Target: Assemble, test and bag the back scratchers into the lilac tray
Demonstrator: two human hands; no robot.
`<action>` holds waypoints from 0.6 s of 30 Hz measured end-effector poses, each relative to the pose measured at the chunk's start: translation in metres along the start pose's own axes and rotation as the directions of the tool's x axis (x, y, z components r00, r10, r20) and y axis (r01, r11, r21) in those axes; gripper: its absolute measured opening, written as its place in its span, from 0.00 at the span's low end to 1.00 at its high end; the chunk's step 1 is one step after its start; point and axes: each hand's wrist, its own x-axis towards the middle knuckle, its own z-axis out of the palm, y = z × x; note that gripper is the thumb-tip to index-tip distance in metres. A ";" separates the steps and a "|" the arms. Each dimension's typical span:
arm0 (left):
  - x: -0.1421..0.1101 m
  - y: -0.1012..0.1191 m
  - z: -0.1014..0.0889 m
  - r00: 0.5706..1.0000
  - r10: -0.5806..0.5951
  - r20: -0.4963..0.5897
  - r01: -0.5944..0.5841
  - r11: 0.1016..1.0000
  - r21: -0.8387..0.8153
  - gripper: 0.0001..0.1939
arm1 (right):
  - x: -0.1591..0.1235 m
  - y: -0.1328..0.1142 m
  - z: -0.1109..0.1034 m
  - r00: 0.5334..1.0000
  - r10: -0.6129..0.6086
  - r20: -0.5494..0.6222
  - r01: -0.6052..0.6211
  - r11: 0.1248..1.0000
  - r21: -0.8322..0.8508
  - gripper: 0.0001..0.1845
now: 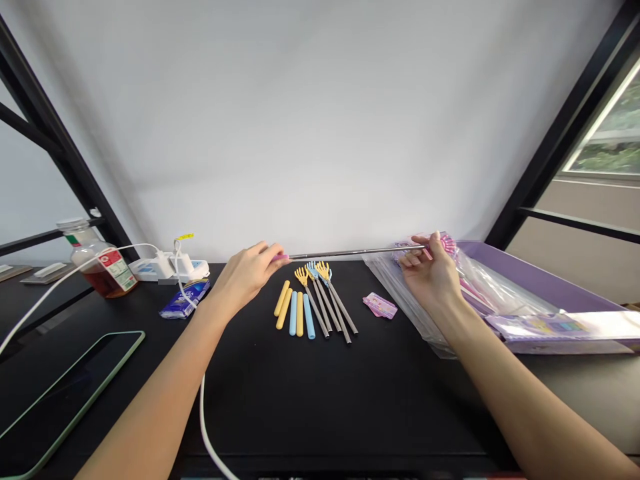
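I hold a pink telescopic back scratcher (350, 253) stretched out level above the black table (320, 400). My left hand (247, 272) is closed on its pink handle end. My right hand (431, 270) pinches the pink claw end, over a stack of clear plastic bags (400, 287). Below the rod lie three collapsed scratchers (327, 300) with yellow and blue claws, and several yellow and blue handle sleeves (295, 312). A small pink card (380, 305) lies to their right.
A purple tray (540, 277) with packaging sits at the right. At the left are a sauce bottle (97, 267), a white power strip (167, 268) with a cable running to the front edge, a blue tissue pack (185, 299) and a tablet (60, 393). Black shelf struts flank both sides.
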 end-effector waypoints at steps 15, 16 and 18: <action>0.004 0.063 0.028 0.981 0.168 -0.096 -0.177 0.979 -0.100 0.17 | -0.071 0.050 0.051 0.870 0.341 0.356 -0.293 0.938 -0.184 0.21; 0.003 0.059 0.028 0.981 0.166 -0.106 -0.176 0.980 -0.097 0.15 | -0.068 0.049 0.048 0.872 0.356 0.336 -0.308 0.932 -0.190 0.19; 0.001 0.052 0.030 0.980 0.159 -0.121 -0.170 0.982 -0.085 0.12 | -0.061 0.045 0.044 0.880 0.371 0.296 -0.325 0.926 -0.193 0.17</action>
